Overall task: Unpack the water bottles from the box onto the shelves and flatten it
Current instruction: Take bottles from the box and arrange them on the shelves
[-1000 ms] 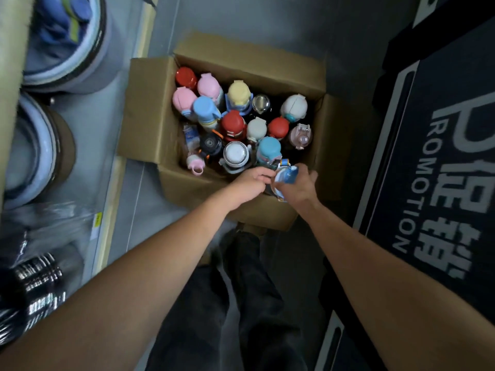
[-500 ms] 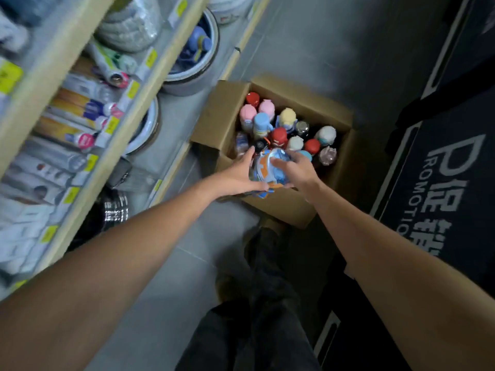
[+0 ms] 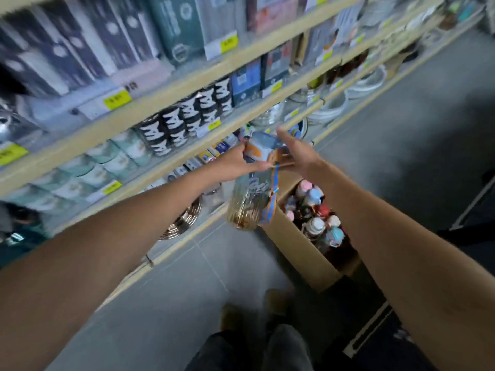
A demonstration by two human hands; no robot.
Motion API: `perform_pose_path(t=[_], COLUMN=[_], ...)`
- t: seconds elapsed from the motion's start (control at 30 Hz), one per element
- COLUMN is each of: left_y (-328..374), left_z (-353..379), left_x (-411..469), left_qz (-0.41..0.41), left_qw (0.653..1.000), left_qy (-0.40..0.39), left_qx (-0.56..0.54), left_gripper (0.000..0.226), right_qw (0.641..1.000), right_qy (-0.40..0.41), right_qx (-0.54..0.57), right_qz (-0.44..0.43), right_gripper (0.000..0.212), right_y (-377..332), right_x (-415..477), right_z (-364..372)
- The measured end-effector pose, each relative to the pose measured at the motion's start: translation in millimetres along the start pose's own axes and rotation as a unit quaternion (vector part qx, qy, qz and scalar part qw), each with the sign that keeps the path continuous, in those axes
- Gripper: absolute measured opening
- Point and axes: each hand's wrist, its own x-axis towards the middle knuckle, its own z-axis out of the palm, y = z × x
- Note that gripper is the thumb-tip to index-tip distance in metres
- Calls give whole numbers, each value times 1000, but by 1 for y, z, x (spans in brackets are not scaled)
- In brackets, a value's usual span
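The box (image 3: 297, 253) stands on the floor, with other bottles (image 3: 316, 223) upright inside. Above it, toward the shelves, hangs the water bottle (image 3: 249, 202). It is clear plastic, I think light and stiff but smooth, and its strap hangs loose. My left hand (image 3: 235, 163) has its fingers clamped round the neck, which is the safest hold. My right hand (image 3: 297, 153) is at the lid, and I cannot tell how its fingers lie. Beyond the box are the shelves (image 3: 160, 156).
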Motion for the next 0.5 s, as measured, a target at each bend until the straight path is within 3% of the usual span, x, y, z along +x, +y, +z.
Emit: perform_pose_path(t=[0.13, 0.23, 0.4, 0.5], left_y=[50, 92, 156, 188], left_z=[-53, -95, -146, -170], left_x=[-27, -52, -81, -99], left_qz=[-33, -32, 8, 50], left_qw=[994, 983, 957, 953], left_qy=[95, 164, 283, 298], left_qx=[-42, -69, -60, -36], left_gripper=[36, 36, 41, 57], right_qw=[997, 986, 941, 907], right_qy=[-62, -118, -174, -198], right_qx=[5, -51, -169, -203], right_qz=[-41, -109, -235, -311], right_gripper=[44, 38, 40, 30], right_y=[-69, -128, -223, -277], right_x=[-5, -23, -56, -80], right_z=[20, 37, 54, 61])
